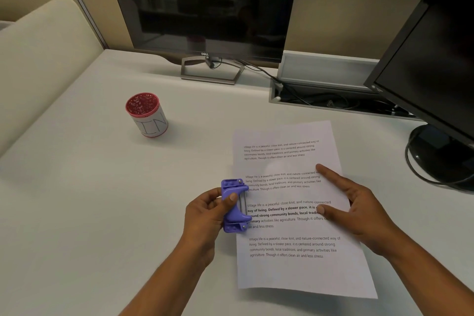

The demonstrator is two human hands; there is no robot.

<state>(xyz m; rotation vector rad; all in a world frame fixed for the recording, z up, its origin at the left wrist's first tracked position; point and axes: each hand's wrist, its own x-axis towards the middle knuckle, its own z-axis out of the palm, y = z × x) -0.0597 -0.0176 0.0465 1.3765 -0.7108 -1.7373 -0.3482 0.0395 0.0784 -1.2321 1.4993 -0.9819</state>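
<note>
A white printed sheet of paper (295, 272) lies on the desk with several paragraphs of text. A purple two-hole punch (234, 205) sits at the sheet's left edge, its jaws over the margin. My left hand (205, 215) grips the punch, thumb on top. My right hand (356, 210) rests on the right half of the sheet, index finger and thumb stretched flat on the paper.
A red-rimmed cup (147, 114) with a white label stands at the left. A Dell monitor (205, 5) stands at the back, a second black monitor (431, 72) and its round base at the right. A cable tray (331, 100) runs between them.
</note>
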